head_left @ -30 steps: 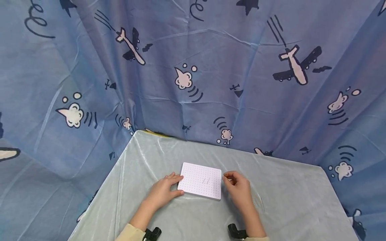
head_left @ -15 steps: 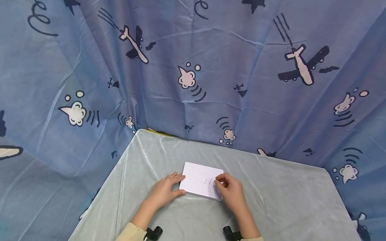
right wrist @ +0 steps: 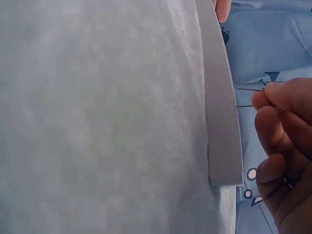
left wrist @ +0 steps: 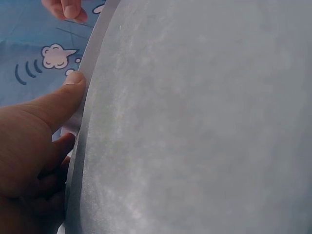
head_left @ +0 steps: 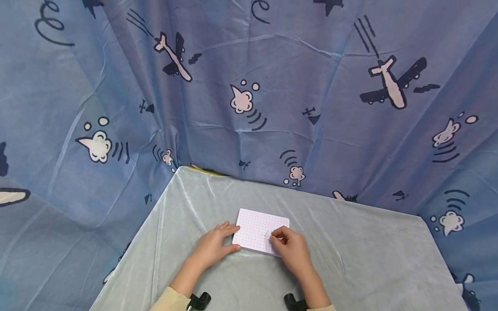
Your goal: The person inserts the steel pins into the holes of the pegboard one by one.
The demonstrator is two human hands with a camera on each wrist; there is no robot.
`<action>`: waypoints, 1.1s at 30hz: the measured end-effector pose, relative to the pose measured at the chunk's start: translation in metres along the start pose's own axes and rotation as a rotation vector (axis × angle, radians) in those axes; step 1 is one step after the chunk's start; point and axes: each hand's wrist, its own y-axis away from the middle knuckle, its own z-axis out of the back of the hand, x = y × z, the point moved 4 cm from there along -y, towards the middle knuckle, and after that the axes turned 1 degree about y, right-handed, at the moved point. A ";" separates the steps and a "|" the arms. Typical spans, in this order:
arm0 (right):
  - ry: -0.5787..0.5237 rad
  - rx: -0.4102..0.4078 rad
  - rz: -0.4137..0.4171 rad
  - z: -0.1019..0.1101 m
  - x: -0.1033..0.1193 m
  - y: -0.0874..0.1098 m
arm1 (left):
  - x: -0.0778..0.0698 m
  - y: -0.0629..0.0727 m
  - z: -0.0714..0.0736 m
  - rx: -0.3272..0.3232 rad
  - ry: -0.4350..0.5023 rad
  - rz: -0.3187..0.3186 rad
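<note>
A white pegboard (head_left: 253, 226) with rows of small dots lies flat on the cloth. My left hand (head_left: 212, 245) rests at its left end, thumb and fingers spread along the edge; in the left wrist view the thumb (left wrist: 63, 100) touches the board's side. Over the board's right half, my right hand (head_left: 293, 249) pinches a thin needle-like rod (right wrist: 250, 89) between thumb and index finger, its end close over the board. A similar thin rod (right wrist: 243, 106) stands up from the board just beside it. In the head view the right fingers partly cover these rods.
Several thin rods (head_left: 334, 258) lie on the pale grey cloth (head_left: 373, 255) to the right of the right hand. A blue curtain (head_left: 210, 112) printed with planes hangs behind the table's far edge. Both wrists carry black camera mounts (head_left: 200, 301).
My right hand has moved left, from beside the board's right edge to over the board near the standing rods. The left hand has kept its place on the board's left end.
</note>
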 end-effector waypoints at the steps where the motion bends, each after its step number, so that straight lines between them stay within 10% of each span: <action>1: 0.003 0.000 -0.002 -0.001 0.000 0.000 | 0.000 0.000 0.000 0.000 0.001 -0.001; 33: 0.125 0.035 -0.017 -0.010 0.003 -0.007 | 0.005 -0.001 -0.001 -0.003 -0.007 -0.001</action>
